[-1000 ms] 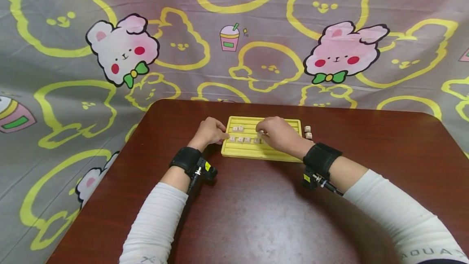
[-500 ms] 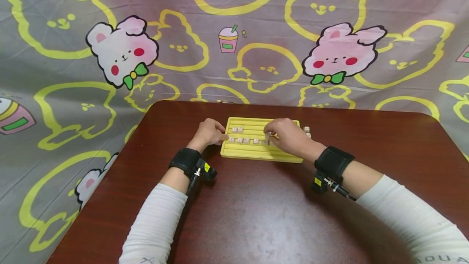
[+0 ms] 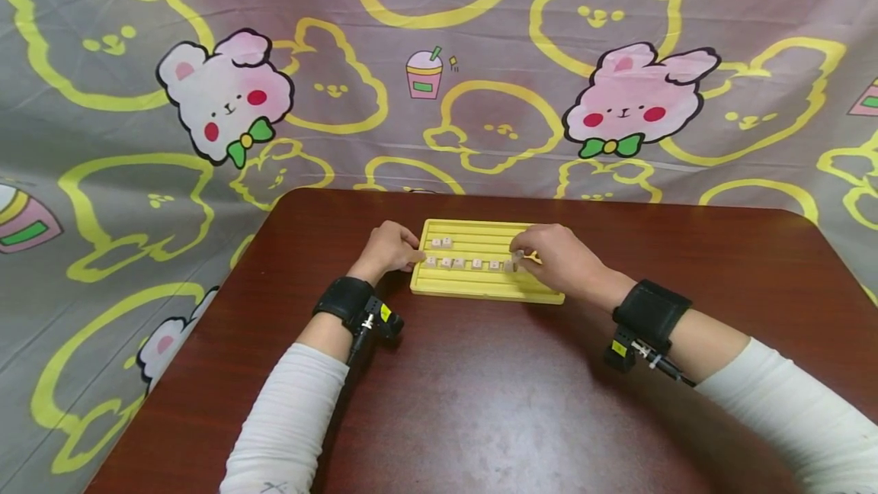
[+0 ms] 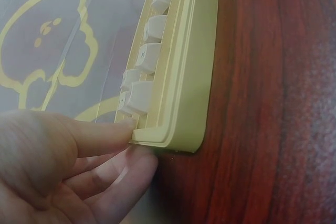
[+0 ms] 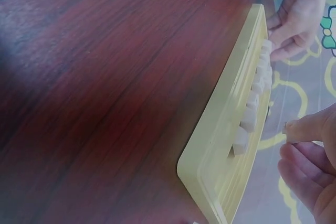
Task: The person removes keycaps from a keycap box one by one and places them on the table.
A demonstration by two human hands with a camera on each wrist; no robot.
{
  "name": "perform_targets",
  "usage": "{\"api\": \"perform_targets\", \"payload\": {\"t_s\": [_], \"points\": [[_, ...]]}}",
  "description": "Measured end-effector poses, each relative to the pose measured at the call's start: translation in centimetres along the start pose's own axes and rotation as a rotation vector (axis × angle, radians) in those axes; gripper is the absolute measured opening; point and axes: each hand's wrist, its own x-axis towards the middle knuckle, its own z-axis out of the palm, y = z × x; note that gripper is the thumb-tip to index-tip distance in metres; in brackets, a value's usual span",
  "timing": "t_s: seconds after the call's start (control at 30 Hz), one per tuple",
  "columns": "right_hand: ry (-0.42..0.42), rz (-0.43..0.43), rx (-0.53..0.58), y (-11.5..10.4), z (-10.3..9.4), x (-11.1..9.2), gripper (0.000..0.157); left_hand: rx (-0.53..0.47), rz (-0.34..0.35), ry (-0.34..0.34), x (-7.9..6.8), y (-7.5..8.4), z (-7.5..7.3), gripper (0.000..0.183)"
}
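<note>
A yellow ridged tray (image 3: pixel 480 292) lies on the table. Several white keycaps (image 3: pixel 476 264) stand in a row across its middle, and two more keycaps (image 3: pixel 442 242) sit on a ridge behind at the left. My left hand (image 3: pixel 386 248) grips the tray's left edge; in the left wrist view its thumb (image 4: pixel 102 137) lies on the rim, fingers below. My right hand (image 3: pixel 559 258) is over the tray's right part, thumb and forefinger close together by the row's right end. A small pale patch shows at those fingertips; whether it is a keycap or a nail cannot be told.
The dark red wooden table (image 3: pixel 439 402) extends around the tray. A patterned cloth (image 3: pixel 501 128) hangs behind it. In the right wrist view, a small white piece (image 5: pixel 196 223) shows at the bottom edge, beside the tray.
My right hand has moved to the right along the row, uncovering more keycaps. It now hides the loose keycaps seen right of the tray. My left hand has stayed at the tray's edge.
</note>
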Motion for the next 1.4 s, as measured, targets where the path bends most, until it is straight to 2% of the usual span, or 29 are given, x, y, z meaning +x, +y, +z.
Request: {"api": "perform_targets", "payload": {"t_s": [0.27,0.77,1.4], "points": [[0.013,0.018,-0.006,0.4,-0.9,-1.0,0.022,-0.002,-0.015,-0.003,0.0,0.1,0.0,0.032],[0.016,0.067,-0.002,1.9,-1.8,-3.2,0.019,-0.007,-0.013,-0.014,-0.1,0.2,-0.2,0.035],[0.025,0.088,-0.021,3.7,-1.8,-5.8,0.019,-0.006,-0.024,-0.009,-0.2,0.3,-0.1,0.034]]}}
